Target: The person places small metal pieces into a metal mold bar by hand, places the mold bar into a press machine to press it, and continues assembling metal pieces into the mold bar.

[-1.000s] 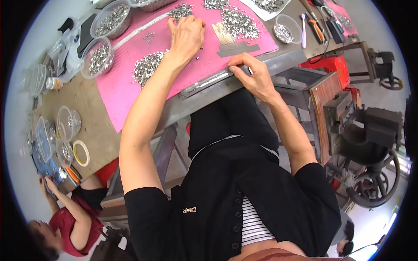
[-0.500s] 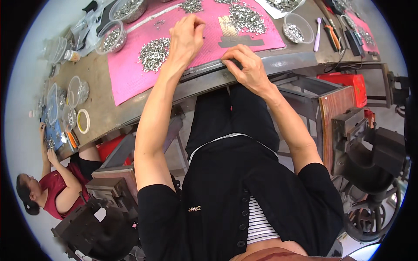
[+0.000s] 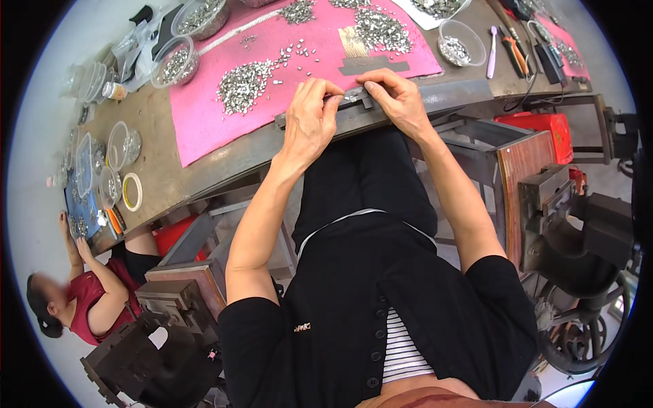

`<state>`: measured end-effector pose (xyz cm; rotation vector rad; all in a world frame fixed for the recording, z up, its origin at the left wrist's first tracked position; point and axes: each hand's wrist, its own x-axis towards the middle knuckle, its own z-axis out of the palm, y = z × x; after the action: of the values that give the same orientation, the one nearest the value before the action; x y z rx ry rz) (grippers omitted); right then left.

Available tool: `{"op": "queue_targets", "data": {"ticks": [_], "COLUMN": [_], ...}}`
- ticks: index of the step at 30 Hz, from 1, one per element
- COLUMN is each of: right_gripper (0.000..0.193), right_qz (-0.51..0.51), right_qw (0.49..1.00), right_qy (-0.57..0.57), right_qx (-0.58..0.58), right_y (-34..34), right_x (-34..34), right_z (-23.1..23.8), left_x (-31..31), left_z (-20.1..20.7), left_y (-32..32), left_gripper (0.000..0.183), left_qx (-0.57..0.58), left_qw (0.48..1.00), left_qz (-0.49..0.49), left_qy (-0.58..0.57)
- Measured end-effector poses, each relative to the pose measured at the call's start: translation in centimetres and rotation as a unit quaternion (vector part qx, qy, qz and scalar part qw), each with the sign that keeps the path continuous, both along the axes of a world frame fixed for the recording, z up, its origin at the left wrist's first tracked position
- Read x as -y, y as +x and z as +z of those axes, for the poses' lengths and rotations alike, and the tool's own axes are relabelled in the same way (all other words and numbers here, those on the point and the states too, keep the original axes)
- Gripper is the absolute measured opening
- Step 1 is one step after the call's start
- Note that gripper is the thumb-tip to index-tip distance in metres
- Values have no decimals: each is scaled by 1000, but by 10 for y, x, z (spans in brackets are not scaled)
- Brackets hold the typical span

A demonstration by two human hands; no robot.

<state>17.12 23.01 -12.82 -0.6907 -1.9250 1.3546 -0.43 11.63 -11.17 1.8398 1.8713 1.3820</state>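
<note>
My left hand (image 3: 313,121) is at the bench's front edge, thumb and fingers drawn together by the left part of a narrow dark metal bar (image 3: 354,107). On the bar's right part, my right hand (image 3: 400,102) has thumb and forefinger pinched close together. Whatever is between the fingertips of either hand is too small to make out. Small silver metal pieces (image 3: 238,88) lie heaped on the pink mat (image 3: 197,129) beyond my left hand, some scattered singly toward the bar. Past my right hand, a flat grey strip (image 3: 374,64) rests on the mat.
Another silver heap (image 3: 382,32) lies farther back. Clear tubs of pieces stand left (image 3: 178,64) and right (image 3: 461,46). Orange-handled pliers (image 3: 515,56) and a lilac toothbrush-like tool (image 3: 492,54) lie right. At far left sits a person in red (image 3: 98,299). Dark machines flank me.
My left hand has come back from over the mat to the bar, uncovering scattered pieces. My right hand has shifted slightly right, its fingers still by the bar.
</note>
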Motion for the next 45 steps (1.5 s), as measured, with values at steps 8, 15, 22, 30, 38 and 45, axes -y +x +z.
{"op": "queue_targets", "data": {"ticks": [8, 15, 22, 30, 38, 45], "right_gripper": [15, 14, 14, 14, 10, 17], "right_qz": [-32, -43, -40, -47, -26, -134], "right_qw": [998, 995, 992, 992, 972, 924], "right_qy": [58, 94, 119, 115, 232, 260], "right_qx": [6, -7, -24, -20, 18, 247], "right_y": [0, 1, 1, -1, -7, -57], "right_x": [3, 6, 8, 10, -56, -184], "right_z": [-1, -2, 3, 3, 32, 26], "left_x": [-2, 3, -5, -119, -130, -129], "left_z": [-6, -6, 7, -5, -19, -9], "left_y": [2, 4, -11, -108, -126, -136], "left_gripper": [10, 15, 15, 30, 12, 12], "left_qx": [-48, -87, -107, -122, -128, -12], "left_qw": [998, 993, 993, 982, 983, 994], "left_qz": [13, 1, 32, 147, 128, 102], "left_qy": [46, 74, 43, -9, -29, -34]}}
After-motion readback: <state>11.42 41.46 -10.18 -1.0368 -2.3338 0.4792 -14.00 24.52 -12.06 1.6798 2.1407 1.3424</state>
